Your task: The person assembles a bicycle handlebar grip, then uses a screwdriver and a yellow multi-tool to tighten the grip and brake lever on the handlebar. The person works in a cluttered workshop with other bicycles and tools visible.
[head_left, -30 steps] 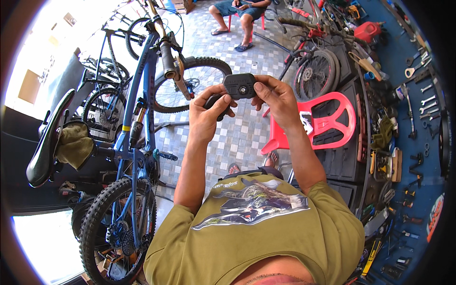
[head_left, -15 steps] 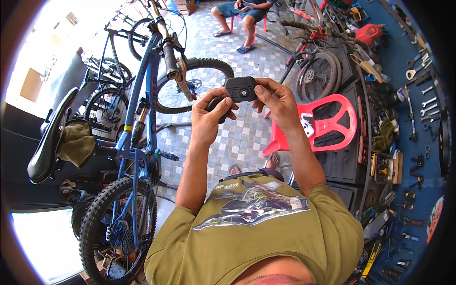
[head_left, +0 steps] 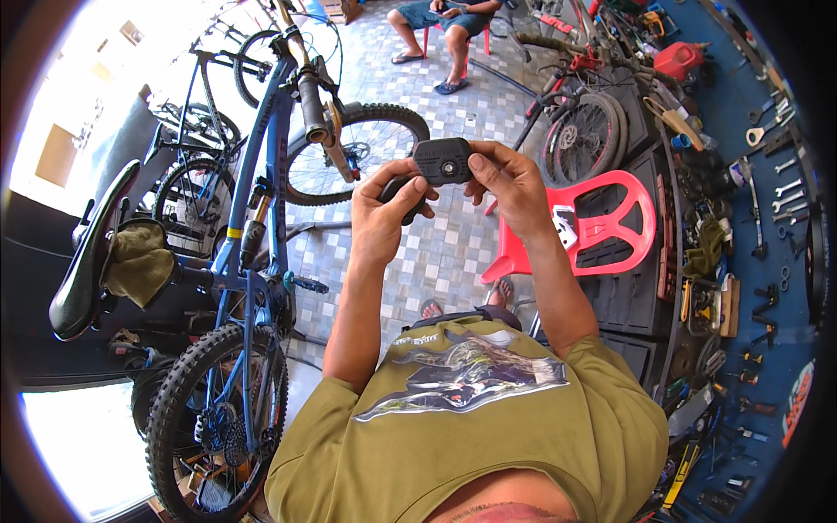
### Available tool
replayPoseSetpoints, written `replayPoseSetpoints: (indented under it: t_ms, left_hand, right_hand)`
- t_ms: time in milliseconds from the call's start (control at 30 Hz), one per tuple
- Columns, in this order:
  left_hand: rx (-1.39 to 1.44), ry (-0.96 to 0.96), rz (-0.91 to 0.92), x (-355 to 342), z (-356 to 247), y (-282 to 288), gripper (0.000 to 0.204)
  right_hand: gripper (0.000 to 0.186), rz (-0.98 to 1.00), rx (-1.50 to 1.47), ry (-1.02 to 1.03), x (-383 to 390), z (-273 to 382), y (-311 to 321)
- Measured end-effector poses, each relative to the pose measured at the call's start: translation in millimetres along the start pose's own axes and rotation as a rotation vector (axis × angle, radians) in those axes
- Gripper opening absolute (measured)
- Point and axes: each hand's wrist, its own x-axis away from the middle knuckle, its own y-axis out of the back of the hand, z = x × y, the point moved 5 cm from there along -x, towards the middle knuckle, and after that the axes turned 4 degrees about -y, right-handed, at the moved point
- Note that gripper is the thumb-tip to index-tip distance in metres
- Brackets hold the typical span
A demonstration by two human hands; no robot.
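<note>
Both hands are raised in front of my torso. My right hand [head_left: 509,190] pinches a flat, rounded black plastic piece [head_left: 437,152] with a silver bolt or socket at its middle, thumb on its face. My left hand [head_left: 382,209] has its fingers wrapped round a second black piece [head_left: 412,209], partly hidden behind its thumb, and its fingertips touch or sit just behind the first piece. The handlebar grip [head_left: 312,105] of a blue bike [head_left: 235,253] is beside them, to the upper left.
A red plastic chair [head_left: 632,227] stands at my right, before black bins and a blue tool board [head_left: 754,288]. More bikes stand at left and right [head_left: 580,139]. A seated person [head_left: 453,39] is beyond my hands. A cloth [head_left: 139,261] hangs under the saddle.
Both hands and the black pieces have shifted slightly up and to the right compared with a second ago. Their grip looks the same.
</note>
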Motion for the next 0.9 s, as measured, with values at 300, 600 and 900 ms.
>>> replayPoseSetpoints:
  t_ms: [300,600,900]
  left_hand:
    - [0.007,0.028,-0.005,-1.1,3.4,1.2,0.024]
    - [0.015,0.024,0.001,-1.9,1.7,-1.9,0.022]
    - [0.024,0.014,0.01,-1.5,0.1,-5.0,0.022]
  right_hand:
    - [0.03,-0.012,-0.006,0.007,-1.2,-0.1,0.8]
    - [0.031,-0.003,-0.017,-0.002,-1.3,2.9,1.6]
    - [0.031,-0.003,-0.018,0.008,-0.2,5.2,2.8]
